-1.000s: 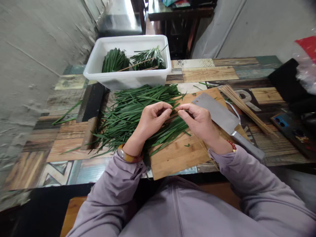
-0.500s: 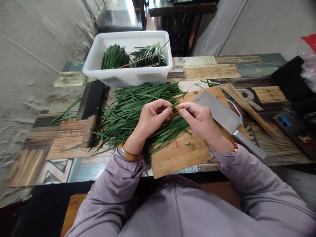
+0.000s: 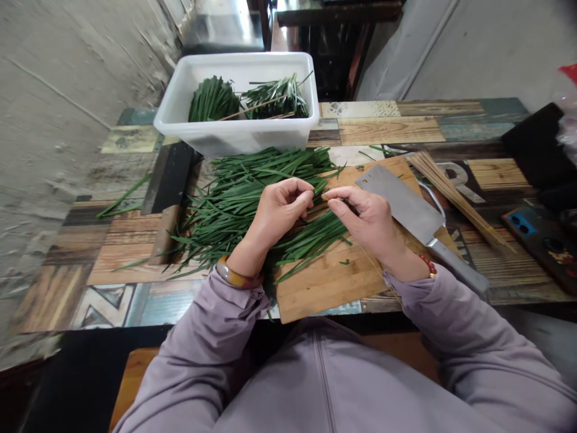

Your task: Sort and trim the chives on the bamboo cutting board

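My left hand (image 3: 283,207) is closed in a pinch, with a green garlic chive leaf (image 3: 320,186) at its fingertips. Facing it, a small gap away, my right hand (image 3: 363,219) pinches thumb against forefinger. A thin bamboo skewer (image 3: 375,263) runs out from beneath the right palm toward the board's near edge; its tip is hard to make out. Below both hands lies a loose heap of garlic chives (image 3: 243,192), partly on the wooden cutting board (image 3: 315,294). Beside my right hand, a cleaver (image 3: 406,204) rests flat across the board.
A white plastic tub (image 3: 252,141) at the back holds bundled chives (image 3: 211,101) and several sticks. More bamboo skewers (image 3: 460,201) lie right of the cleaver, near a phone (image 3: 541,240). A black-bladed knife with a wooden handle (image 3: 167,177) lies at left.
My fingertips have drawn slightly apart, and both hands stay closed above the chives. The whole view has shifted a little; the objects on the table keep their places.
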`<state>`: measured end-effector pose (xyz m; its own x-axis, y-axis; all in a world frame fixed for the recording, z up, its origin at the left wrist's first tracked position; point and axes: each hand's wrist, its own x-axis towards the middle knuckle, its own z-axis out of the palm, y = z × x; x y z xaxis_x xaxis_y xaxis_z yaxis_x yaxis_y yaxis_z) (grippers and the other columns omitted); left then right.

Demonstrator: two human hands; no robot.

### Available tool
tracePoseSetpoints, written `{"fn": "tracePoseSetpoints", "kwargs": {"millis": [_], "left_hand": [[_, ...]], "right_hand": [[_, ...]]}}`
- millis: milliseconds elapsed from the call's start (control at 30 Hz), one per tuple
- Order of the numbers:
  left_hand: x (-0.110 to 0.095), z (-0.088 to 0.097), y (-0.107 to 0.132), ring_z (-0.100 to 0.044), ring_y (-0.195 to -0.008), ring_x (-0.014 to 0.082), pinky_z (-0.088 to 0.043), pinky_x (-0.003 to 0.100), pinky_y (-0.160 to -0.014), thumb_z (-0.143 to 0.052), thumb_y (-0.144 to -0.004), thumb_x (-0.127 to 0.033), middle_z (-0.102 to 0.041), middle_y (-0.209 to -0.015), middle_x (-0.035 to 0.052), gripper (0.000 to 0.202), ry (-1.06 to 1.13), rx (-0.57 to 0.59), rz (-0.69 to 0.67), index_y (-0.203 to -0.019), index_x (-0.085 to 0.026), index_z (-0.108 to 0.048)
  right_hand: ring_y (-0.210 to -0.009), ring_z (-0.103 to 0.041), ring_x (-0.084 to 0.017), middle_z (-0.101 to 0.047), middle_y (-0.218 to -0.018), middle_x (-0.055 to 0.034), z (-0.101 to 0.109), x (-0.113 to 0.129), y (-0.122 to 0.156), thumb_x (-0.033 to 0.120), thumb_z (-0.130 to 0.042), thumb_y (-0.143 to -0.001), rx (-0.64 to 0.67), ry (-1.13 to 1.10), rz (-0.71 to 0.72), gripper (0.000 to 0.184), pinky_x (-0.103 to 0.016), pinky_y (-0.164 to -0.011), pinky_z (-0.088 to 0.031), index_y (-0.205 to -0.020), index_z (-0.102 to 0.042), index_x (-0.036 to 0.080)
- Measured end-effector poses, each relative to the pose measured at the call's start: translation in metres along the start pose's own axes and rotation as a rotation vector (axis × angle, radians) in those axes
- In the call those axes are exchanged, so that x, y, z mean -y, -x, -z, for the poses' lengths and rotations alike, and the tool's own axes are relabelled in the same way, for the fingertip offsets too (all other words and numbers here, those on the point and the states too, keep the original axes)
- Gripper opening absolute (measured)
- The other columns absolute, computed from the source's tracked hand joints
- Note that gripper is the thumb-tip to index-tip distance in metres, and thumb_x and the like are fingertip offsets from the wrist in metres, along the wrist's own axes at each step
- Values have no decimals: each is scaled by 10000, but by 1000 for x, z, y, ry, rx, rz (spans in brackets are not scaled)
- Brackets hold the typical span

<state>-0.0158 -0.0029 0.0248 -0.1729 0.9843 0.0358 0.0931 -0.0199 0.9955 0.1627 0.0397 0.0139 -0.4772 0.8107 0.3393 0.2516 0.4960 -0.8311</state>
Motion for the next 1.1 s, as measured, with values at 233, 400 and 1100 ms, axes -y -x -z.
{"fn": "tracePoseSetpoints", "kwargs": {"millis": [233, 400, 1100], "left_hand": [[-3, -2, 1, -514, -443, 49, -394, 153, -437, -653, -793, -203, -625, -607, -16, 94, -25, 9, 18, -731, -137, -630], [-2, -2, 1, -525, -442, 50, -403, 153, -439, -663, -778, -206, -625, -599, -17, 98, -22, 21, 12, -719, -136, -629], [4, -4, 0, -489, -424, 56, -372, 173, -421, -649, -765, -234, -608, -589, -28, 91, -93, -10, -54, -770, -145, -669]], "right_hand": [[-802, -698, -172, -778, -924, -37, 0, -1, -2, 289, -599, -923, 10, 21, 15, 178, -301, -748, -545, -980, -749, 210], [-800, -700, -174, -774, -924, -38, -2, -4, -3, 294, -601, -921, 15, 17, 13, 171, -305, -758, -545, -953, -748, 213], [-785, -688, -177, -772, -904, -34, -3, -5, -3, 294, -591, -920, 12, 14, -12, 181, -311, -746, -533, -947, -750, 212]]}}
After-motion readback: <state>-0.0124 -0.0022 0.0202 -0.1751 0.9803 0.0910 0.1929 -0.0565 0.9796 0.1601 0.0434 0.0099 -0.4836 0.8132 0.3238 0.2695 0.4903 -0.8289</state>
